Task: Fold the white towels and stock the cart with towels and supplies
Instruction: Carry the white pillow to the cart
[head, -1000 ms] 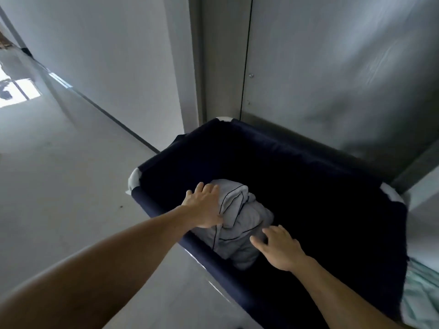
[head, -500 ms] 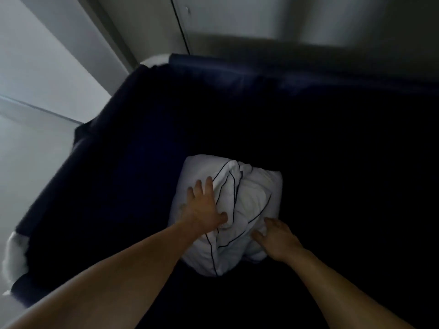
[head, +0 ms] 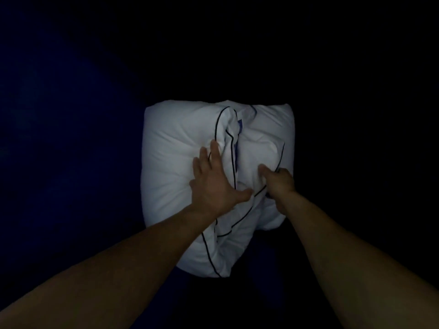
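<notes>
The white bundle [head: 180,148], edged with dark piping [head: 216,129], lies at the bottom of the dark blue bin [head: 59,115]. It is pressed by the left hand [head: 213,186], fingers [head: 215,150] spread wide and flat, while a fold is gripped by the right hand [head: 279,184], fingers curled into the cloth. For a clean lift, a deeper hold should probably be taken underneath, so no loose layer trails. Against half a second earlier, the bin's rim is lost from view, the bundle is seen closer, and the right hand, then laid flat, is closed on fabric
</notes>
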Demonstrator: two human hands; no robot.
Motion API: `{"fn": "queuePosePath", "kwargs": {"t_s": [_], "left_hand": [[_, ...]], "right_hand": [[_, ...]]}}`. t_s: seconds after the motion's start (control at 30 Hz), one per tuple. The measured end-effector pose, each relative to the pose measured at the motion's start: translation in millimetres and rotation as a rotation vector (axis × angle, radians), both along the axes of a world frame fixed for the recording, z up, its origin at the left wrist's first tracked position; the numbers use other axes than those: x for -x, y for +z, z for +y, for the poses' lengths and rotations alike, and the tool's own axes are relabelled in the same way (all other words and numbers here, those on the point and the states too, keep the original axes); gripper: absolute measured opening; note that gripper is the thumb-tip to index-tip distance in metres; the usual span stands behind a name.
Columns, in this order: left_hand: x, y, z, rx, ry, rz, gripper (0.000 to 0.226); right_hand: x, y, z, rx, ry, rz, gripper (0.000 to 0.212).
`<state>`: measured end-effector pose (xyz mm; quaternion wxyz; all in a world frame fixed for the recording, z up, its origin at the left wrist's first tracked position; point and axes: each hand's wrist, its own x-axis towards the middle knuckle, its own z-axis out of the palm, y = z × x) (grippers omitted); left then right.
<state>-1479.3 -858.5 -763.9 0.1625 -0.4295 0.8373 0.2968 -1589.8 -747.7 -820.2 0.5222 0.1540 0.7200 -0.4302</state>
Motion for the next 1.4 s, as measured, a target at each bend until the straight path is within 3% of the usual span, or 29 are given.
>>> {"fn": "queuePosePath", "kwargs": {"t_s": [0.07, 0.17, 0.27, 0.37, 0.43, 0.5, 0.53, 0.67, 0.8, 0.97, 1.13, 1.27, 1.4], "left_hand": [[0.2, -2.5, 12.3, -0.015, -0.020, -0.037, 0.153], [-0.4, -12.8, 20.9, 0.049, -0.048, -0.092, 0.151], [0.7, -26.2, 4.4, 0.216, 0.005, -0.051, 0.134], [7.0, -34.4, -14.0, 0.195, 0.070, 0.033, 0.117], [7.3, -41.5, -23.9, 0.161, 0.054, 0.112, 0.104], [3.2, -50.0, -31.4, 0.117, 0.033, 0.149, 0.099], [0.6, -55.2, -35.4, 0.105, 0.019, 0.168, 0.098], [-6.0, -71.1, -47.8, 0.029, 0.000, 0.235, 0.091], [0.5, -66.0, -53.1, -0.063, 0.029, 0.251, 0.082], [4.7, -11.3, -63.5, -0.076, 0.138, 0.256, 0.065], [-9.8, 92.4, -64.0, -0.044, 0.240, 0.234, 0.059], [-7.1, 179.4, -37.1, -0.032, 0.201, 0.276, 0.058], [4.1, 274.3, 2.6, 0.028, 0.159, 0.324, 0.053]], "right_hand": [[0.0, 7.7, -8.7, 0.097, 0.001, 0.029, 0.047], [7.2, 35.9, -29.9, 0.263, 0.155, 0.241, 0.029], [24.7, 34.8, -28.4, 0.324, 0.293, 0.325, 0.008], [49.7, -1.3, -5.0, 0.091, 0.207, 0.447, 0.014], [59.0, -31.6, 13.3, -0.092, 0.198, 0.343, 0.055], [57.3, -64.0, 22.9, -0.138, 0.170, 0.209, 0.108], [55.4, -79.1, 25.2, -0.117, 0.139, 0.171, 0.118], [40.7, -115.2, 12.4, 0.051, -0.036, 0.044, 0.102], [28.2, -114.8, -5.8, 0.112, -0.190, 0.088, 0.057], [20.7, -50.5, -11.8, 0.219, -0.188, 0.052, 0.045], [-5.3, 58.2, 3.5, 0.306, -0.216, 0.035, 0.042], [-4.4, 154.0, 36.3, 0.314, -0.205, 0.122, 0.039], [3.4, 266.7, 73.2, 0.370, -0.187, 0.248, 0.018]]}}
